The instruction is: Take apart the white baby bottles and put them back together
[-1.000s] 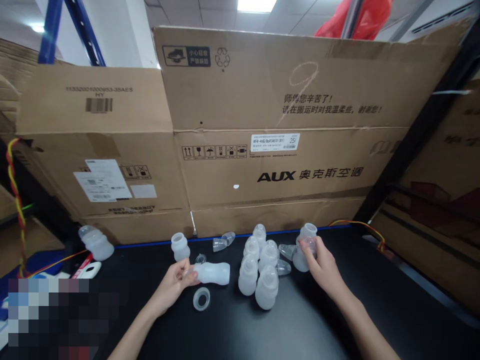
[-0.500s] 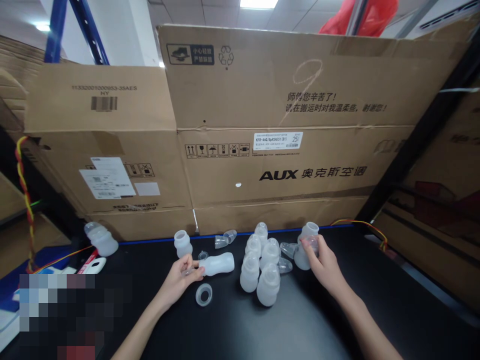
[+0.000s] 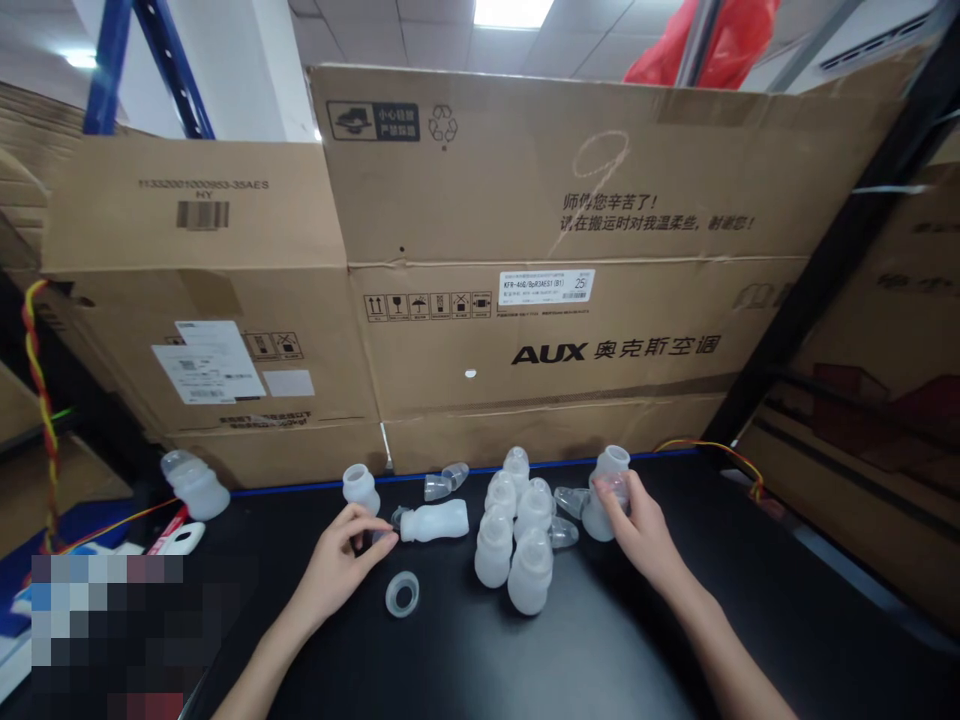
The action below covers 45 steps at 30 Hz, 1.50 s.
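My left hand [image 3: 356,550] is curled with thumb and forefinger close around a small translucent piece, mostly hidden by the fingers. Just right of its fingertips a frosted bottle [image 3: 435,521] lies on its side, with a small clear nipple [image 3: 398,516] by its neck. Behind this hand stands an open-necked bottle [image 3: 361,489]; a white ring collar [image 3: 403,594] lies in front. My right hand [image 3: 637,520] pinches a clear plastic cap [image 3: 616,487] against or just in front of another upright, open-necked bottle [image 3: 598,518]. Whether cap and bottle touch, I cannot tell.
Several capped bottles [image 3: 531,570] stand grouped mid-table, with clear caps [image 3: 564,533] beside them. More clear caps [image 3: 445,482] lie at the back. A capped bottle [image 3: 196,485] leans at far left near a white-and-red tool [image 3: 182,538]. Cardboard [image 3: 450,400] walls the rear.
My left fingertips have drawn off the lying bottle's neck, and that bottle has shifted slightly right. My right hand stays by the upright bottle. The whole view has shifted a little.
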Tool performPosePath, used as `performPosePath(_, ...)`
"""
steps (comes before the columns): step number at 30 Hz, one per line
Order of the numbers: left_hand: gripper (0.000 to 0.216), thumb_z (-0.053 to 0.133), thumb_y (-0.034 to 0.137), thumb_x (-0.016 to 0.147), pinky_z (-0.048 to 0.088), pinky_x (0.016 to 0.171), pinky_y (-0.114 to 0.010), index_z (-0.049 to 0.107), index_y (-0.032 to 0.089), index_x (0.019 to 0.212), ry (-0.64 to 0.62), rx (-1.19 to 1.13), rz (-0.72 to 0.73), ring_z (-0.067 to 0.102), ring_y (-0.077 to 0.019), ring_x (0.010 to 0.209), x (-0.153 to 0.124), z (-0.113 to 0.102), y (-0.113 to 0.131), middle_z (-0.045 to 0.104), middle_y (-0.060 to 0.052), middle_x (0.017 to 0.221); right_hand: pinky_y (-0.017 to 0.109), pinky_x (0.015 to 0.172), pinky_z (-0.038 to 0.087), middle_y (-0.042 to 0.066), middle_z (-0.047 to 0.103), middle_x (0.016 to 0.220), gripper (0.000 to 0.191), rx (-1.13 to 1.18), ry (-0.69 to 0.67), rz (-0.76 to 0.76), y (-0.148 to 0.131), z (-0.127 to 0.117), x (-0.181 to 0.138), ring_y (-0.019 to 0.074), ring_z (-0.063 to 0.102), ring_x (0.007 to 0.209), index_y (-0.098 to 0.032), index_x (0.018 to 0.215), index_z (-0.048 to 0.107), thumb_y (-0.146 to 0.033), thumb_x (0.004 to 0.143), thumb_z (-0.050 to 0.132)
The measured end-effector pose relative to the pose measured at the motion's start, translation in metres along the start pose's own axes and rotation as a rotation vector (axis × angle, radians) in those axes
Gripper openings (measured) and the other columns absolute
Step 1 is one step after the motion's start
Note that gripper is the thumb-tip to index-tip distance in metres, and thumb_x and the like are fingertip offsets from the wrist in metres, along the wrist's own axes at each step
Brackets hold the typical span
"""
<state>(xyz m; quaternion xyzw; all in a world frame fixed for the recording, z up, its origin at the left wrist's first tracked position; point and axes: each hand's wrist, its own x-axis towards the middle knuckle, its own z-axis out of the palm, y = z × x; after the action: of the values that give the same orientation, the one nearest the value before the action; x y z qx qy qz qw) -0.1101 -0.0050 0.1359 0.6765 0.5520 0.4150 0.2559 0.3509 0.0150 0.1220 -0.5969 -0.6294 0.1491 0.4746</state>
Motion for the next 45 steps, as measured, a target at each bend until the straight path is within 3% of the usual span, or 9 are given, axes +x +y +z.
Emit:
performPosePath(4,0.037,0.071,0.061,0.084,0.039,0.059,-0.026,0.08,0.025,0.082,-0.029,0.161,-0.005,0.049,-0.0131,0.063,-0.002,-0.009,0.001,0.056,0.0,0.077,0.03,0.07,0.048,0.004,0.071,0.086,0.042,-0.005,0.005,-0.007,0.0,0.0,0.0,0.0214,0.064,0.075,-0.022,0.099,0.059,-0.064,0.1,0.051)
performPosePath(11,0.036,0.061,0.056,0.092,0.042,0.064,-0.027,0.077,0.025,0.087,-0.163,0.258,-0.047,0.055,-0.0154,0.063,-0.006,-0.015,-0.001,0.069,0.0,0.077,0.03,0.072,0.051,0.006,0.075,0.094,0.039,0.018,0.046,0.011,-0.002,0.001,-0.002,0.0235,0.07,0.081,-0.023,0.1,0.057,-0.062,0.098,0.056)
performPosePath(15,0.031,0.06,0.049,0.093,0.046,0.065,-0.027,0.076,0.023,0.085,-0.175,0.175,0.011,0.062,-0.0166,0.068,-0.003,-0.013,-0.002,0.073,-0.002,0.084,0.031,0.082,0.052,0.008,0.076,0.112,0.036,0.082,0.109,0.007,-0.006,0.0,-0.001,0.0254,0.072,0.099,-0.024,0.096,0.054,-0.059,0.094,0.064)
performPosePath(20,0.026,0.06,0.045,0.093,0.048,0.058,-0.024,0.074,0.023,0.091,-0.163,0.155,0.032,0.064,-0.0146,0.064,-0.002,-0.014,-0.004,0.072,-0.002,0.091,0.038,0.101,0.048,0.01,0.071,0.122,0.034,0.091,0.19,-0.157,-0.014,-0.002,0.001,0.0281,0.066,0.115,-0.022,0.093,0.06,-0.055,0.092,0.066)
performPosePath(25,0.018,0.059,0.039,0.094,0.048,0.061,-0.023,0.073,0.029,0.099,-0.066,0.405,0.115,0.064,-0.0132,0.065,-0.007,-0.015,-0.003,0.072,0.002,0.09,0.035,0.088,0.052,0.008,0.074,0.106,0.034,0.102,0.213,-0.112,-0.011,0.0,-0.001,0.025,0.07,0.096,-0.022,0.103,0.064,-0.054,0.094,0.065)
performPosePath(29,0.015,0.06,0.039,0.094,0.049,0.063,-0.023,0.072,0.03,0.095,0.029,0.554,0.165,0.065,-0.0123,0.065,-0.01,-0.008,0.0,0.072,0.005,0.092,0.033,0.086,0.053,0.008,0.074,0.107,0.035,0.124,0.187,-0.112,-0.008,0.001,-0.003,0.0243,0.07,0.097,-0.022,0.11,0.064,-0.054,0.098,0.06)
performPosePath(34,0.017,0.06,0.04,0.095,0.054,0.075,-0.026,0.071,0.028,0.093,0.191,0.589,0.246,0.071,-0.0181,0.09,-0.014,0.007,0.004,0.073,0.0,0.109,0.033,0.087,0.052,0.009,0.07,0.11,0.04,0.164,0.169,-0.125,-0.012,-0.001,-0.003,0.0232,0.066,0.098,-0.021,0.115,0.063,-0.055,0.103,0.048)
performPosePath(41,0.04,0.059,0.043,0.095,0.06,0.081,-0.034,0.062,0.03,0.133,0.116,0.607,0.221,0.067,-0.026,0.112,-0.013,0.027,0.01,0.067,-0.007,0.125,0.031,0.075,0.051,0.008,0.072,0.091,0.048,0.094,0.208,-0.08,-0.015,-0.001,-0.006,0.0225,0.067,0.079,-0.019,0.105,0.071,-0.061,0.102,0.048)
performPosePath(45,0.043,0.063,0.044,0.092,0.059,0.09,-0.045,0.066,0.03,0.132,0.098,0.627,0.219,0.062,-0.0308,0.114,-0.01,0.033,0.003,0.062,-0.009,0.134,0.031,0.068,0.049,0.004,0.075,0.085,0.048,-0.204,0.102,-0.07,-0.017,-0.004,-0.005,0.0237,0.07,0.074,-0.026,0.106,0.076,-0.068,0.092,0.059)
